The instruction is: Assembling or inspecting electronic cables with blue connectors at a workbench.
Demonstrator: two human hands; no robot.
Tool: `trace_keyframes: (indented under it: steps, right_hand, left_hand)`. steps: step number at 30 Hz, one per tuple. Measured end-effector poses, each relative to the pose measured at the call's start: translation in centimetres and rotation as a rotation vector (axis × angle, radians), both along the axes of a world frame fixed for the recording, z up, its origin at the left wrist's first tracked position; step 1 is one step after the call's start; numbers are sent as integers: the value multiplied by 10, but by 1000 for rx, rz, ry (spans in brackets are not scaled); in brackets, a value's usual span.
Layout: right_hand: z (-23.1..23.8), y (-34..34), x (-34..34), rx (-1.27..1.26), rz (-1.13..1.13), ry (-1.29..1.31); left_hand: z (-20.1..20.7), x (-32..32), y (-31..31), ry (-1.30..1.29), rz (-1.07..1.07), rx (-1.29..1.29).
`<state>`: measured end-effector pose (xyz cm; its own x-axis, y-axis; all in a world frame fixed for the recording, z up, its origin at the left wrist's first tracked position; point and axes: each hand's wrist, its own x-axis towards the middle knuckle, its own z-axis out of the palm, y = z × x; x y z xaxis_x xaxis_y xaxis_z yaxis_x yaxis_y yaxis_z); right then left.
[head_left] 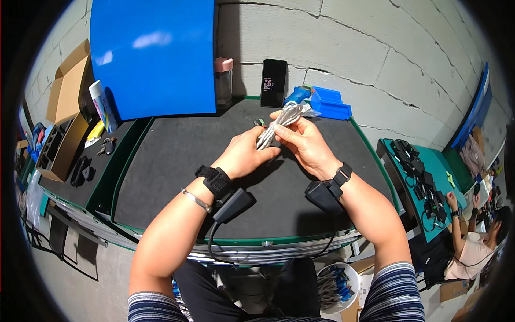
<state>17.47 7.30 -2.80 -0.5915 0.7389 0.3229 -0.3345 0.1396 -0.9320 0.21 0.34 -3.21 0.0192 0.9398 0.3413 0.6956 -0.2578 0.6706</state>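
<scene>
A folded bundle of light grey cable (290,114) is held up over the dark work mat (177,177). My left hand (241,154) is closed round its lower end. My right hand (304,144) pinches the bundle at the middle with thumb and fingers. Small dark and coloured tips show just above my left fingers; whether they belong to the cable I cannot make out. Each wrist wears a black strap with a black box, and dark leads run down from the boxes.
Along the back stand a blue panel (155,59), a pink-lidded bottle (223,80), a phone (274,83) and a blue bin (330,103). Left are an open cardboard box (70,134) and a spray can (103,106). Below, a white bucket (351,279) holds cables. At right a person sits beside a green table (429,225).
</scene>
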Motion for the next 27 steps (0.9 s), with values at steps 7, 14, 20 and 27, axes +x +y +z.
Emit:
trace_keyframes:
  steps: [7,14,20,27]
  right_hand:
    - [10,2,5,-42,139,-8]
    - [2,10,6,-62,185,3]
    - [0,9,4,115,46,-72]
    - [8,6,9,418,-194,-75]
  left_hand:
    - [11,-4,-4,-704,-458,-318]
    - [2,-1,-1,-682,-518,-296]
    - [-9,0,9,-394,-295,-187]
    - [-6,-3,9,-471,-239,-92]
